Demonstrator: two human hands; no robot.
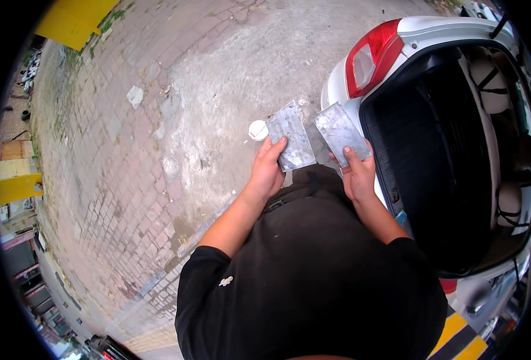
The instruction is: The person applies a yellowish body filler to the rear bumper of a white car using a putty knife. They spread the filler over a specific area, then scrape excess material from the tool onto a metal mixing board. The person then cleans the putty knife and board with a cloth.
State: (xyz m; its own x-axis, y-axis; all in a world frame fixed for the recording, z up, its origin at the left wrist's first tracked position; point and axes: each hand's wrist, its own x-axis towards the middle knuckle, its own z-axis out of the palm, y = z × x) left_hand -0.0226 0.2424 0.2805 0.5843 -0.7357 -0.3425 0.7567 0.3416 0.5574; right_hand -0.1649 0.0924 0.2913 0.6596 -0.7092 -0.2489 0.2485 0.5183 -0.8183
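In my left hand (268, 166) is a flat rectangular grey plate (292, 137) with a smudged, metal-like surface, gripped by its lower left edge with the thumb on top. My right hand (357, 171) grips a second grey plate (340, 133) of similar look by its lower right corner, thumb also on its face. The two plates are tilted and held apart in front of my waist. Just left of the left plate, a white round tub or lid (257, 130) shows on the ground. The fingers beneath both plates are mostly hidden.
Close on my right stands a white car with its rear opening (424, 162) uncovered and a red tail light (373, 58) at the corner. Brick paving (115, 198) and worn concrete (223, 90) lie to the left and ahead. A pale stone (135, 96) rests on the paving.
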